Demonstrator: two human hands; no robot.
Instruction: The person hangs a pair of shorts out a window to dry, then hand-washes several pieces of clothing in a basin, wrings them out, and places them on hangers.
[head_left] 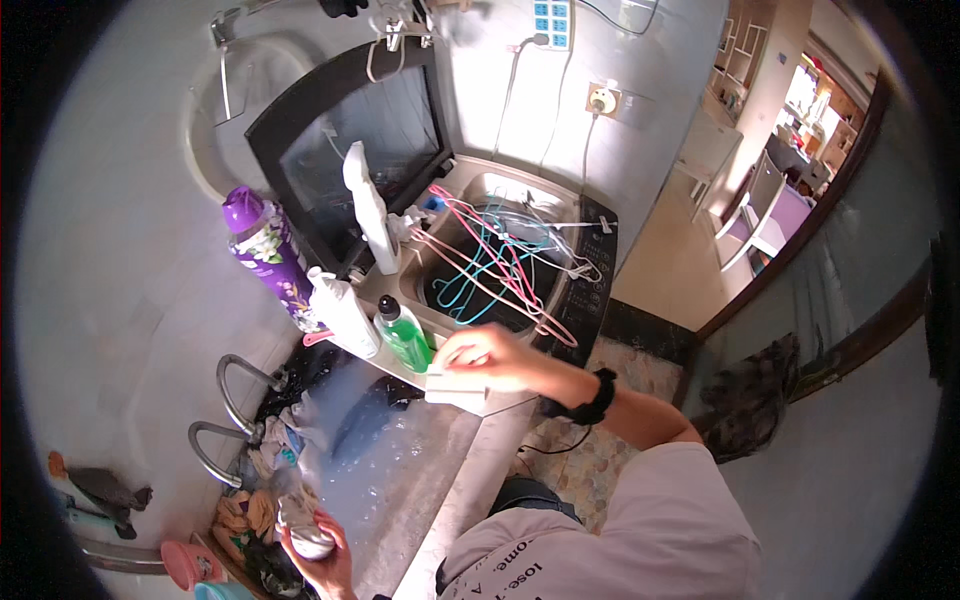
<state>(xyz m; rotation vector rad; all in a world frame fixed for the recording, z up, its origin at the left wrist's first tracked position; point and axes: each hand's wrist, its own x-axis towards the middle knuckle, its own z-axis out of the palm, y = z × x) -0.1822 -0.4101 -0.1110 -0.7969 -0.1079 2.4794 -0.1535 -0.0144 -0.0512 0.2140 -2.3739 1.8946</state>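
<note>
My left hand (327, 560) grips a bunched whitish cloth (303, 528) at the left side of the sink, above other wet laundry. My right hand (487, 360) is over a small white soap dish (456, 390) on the ledge. Its fingers are curled together and partly blurred; whatever they hold is hidden. Just left of them stands a green bottle (403, 338) with a black cap. Cloudy, sudsy water (365, 440) lies in the sink, with a dark cloth (362, 418) under it.
Pink and blue clothes hangers (485, 265) lie across the open washing machine (440, 180). White spray bottles (345, 318) and a purple bottle (272, 255) line its edge. Two curved metal taps (235, 395) reach over the sink. Pink bucket (188, 566) at lower left.
</note>
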